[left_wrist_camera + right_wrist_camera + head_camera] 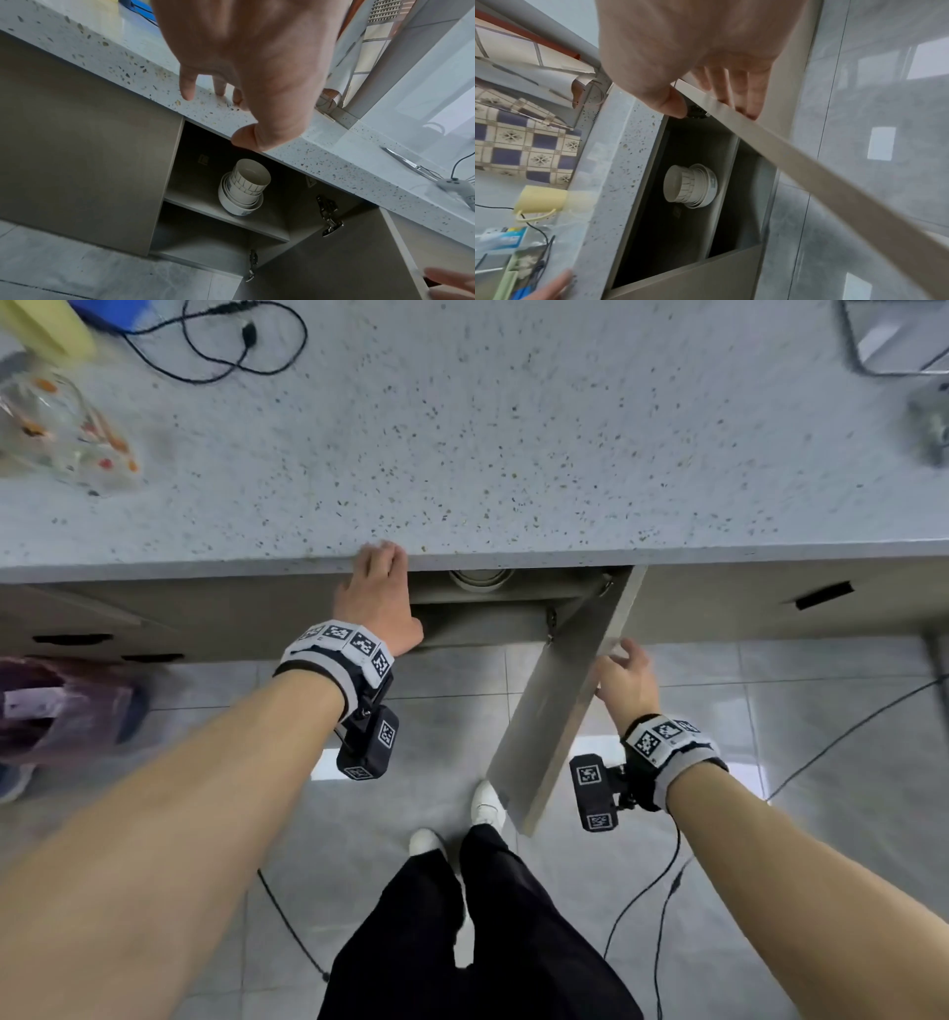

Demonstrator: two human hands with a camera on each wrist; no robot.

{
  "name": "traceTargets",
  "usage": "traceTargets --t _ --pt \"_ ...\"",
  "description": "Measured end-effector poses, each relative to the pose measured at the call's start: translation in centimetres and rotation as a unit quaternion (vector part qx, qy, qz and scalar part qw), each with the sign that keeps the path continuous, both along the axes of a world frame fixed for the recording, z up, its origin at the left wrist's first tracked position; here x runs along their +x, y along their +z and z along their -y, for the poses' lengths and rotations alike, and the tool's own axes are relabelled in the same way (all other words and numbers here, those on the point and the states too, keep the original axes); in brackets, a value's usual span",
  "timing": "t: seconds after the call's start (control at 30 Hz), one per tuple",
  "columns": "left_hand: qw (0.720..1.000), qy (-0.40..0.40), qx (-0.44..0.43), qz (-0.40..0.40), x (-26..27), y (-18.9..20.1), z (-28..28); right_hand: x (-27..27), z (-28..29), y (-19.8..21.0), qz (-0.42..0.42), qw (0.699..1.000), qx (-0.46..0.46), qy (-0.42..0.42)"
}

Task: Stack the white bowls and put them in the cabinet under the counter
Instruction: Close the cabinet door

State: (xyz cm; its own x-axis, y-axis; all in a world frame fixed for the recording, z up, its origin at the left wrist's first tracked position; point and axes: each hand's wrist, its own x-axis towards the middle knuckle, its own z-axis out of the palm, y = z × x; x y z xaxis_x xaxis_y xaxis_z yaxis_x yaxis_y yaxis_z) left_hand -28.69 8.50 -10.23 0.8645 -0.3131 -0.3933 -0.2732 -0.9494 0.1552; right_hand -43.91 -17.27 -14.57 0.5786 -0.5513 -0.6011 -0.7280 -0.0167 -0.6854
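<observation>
A stack of white bowls (480, 580) (244, 188) (690, 185) stands on the upper shelf inside the cabinet under the counter. The cabinet door (554, 706) (808, 162) is swung out toward me, partly open. My right hand (624, 677) (718, 85) holds the door's free edge, fingers on the outer face and thumb on the inner side. My left hand (377, 588) (257, 81) rests on the front edge of the speckled counter (462, 454), fingers on top, thumb at the lip, holding nothing. Both hands are apart from the bowls.
A patterned glass jug (56, 428), a yellow cup (46, 325) and a black cable (231, 346) sit at the counter's far left; a metal tray (893, 336) is at the far right. A plastic bag (67, 706) and cables (642, 891) lie on the floor. My feet (488, 801) stand by the door.
</observation>
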Motion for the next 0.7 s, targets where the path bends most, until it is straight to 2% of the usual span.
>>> traceTargets --t 0.1,0.23,0.3,0.4,0.43,0.5,0.6,0.67,0.7 --pt "1.0 0.0 0.002 -0.015 0.0 0.3 -0.1 2.1 -0.4 -0.3 0.006 0.998 0.063 -0.003" --pt "1.0 0.0 0.001 -0.024 0.3 0.5 -0.6 5.0 -1.5 -1.2 -0.059 0.988 0.007 0.142" --pt "1.0 0.0 -0.002 -0.026 0.5 0.8 -0.6 7.0 -2.4 -0.7 -0.061 0.984 -0.032 0.161" --pt "1.0 -0.006 0.0 -0.029 0.7 1.1 -0.6 10.0 -3.8 -0.3 -0.03 0.997 0.077 0.006" --pt "1.0 -0.009 0.002 -0.026 0.7 1.2 -0.6 10.9 -4.4 -0.5 -0.047 0.997 0.059 0.016" --pt "1.0 -0.018 0.004 -0.018 0.9 1.1 -0.8 11.6 -4.6 -1.2 -0.091 0.99 -0.023 0.1" --pt "0.999 -0.032 0.0 -0.019 1.5 0.9 -1.2 12.1 -5.2 -0.1 -0.11 0.973 -0.095 0.18" --pt "0.999 -0.045 -0.007 -0.01 1.8 0.9 -1.5 12.8 -5.2 0.5 -0.12 0.965 -0.134 0.192" --pt "0.998 -0.055 -0.006 -0.005 2.1 0.9 -1.7 13.3 -5.2 0.3 -0.126 0.968 -0.126 0.176"
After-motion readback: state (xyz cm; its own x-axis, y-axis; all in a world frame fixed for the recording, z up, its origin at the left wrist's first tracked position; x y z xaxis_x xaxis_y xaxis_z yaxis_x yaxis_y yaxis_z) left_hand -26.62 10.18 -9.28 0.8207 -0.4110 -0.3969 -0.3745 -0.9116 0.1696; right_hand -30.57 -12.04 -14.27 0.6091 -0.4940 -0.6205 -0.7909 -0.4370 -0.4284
